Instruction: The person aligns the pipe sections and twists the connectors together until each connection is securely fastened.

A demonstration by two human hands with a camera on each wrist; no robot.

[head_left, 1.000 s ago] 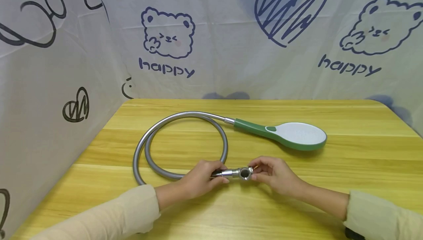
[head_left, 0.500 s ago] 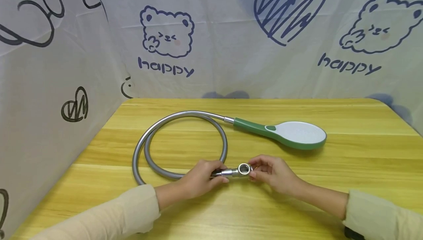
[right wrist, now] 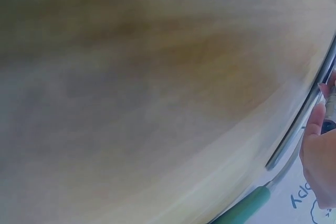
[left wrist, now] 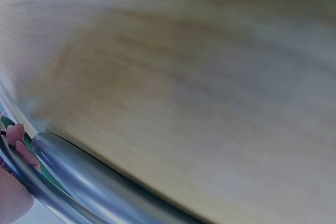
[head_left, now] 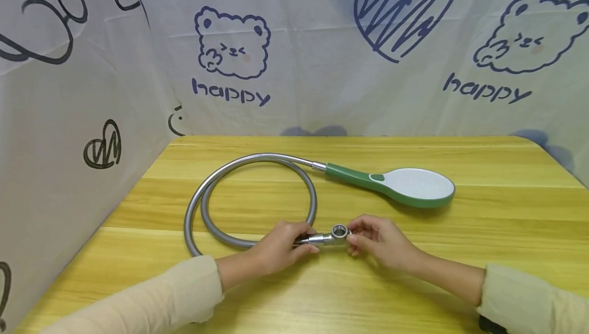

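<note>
Facing farther upward than before: ringed metal fitting [head_left: 338,239]

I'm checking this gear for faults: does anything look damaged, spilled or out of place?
Nothing stands out. The shower head lies white face up, the looped hose shows no kink, and the table no spill. Fine damage on the metal fitting would be too small to see.

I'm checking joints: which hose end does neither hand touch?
The far end, on the shower head; the left hand holds the near end, beside the metal fitting.
</note>
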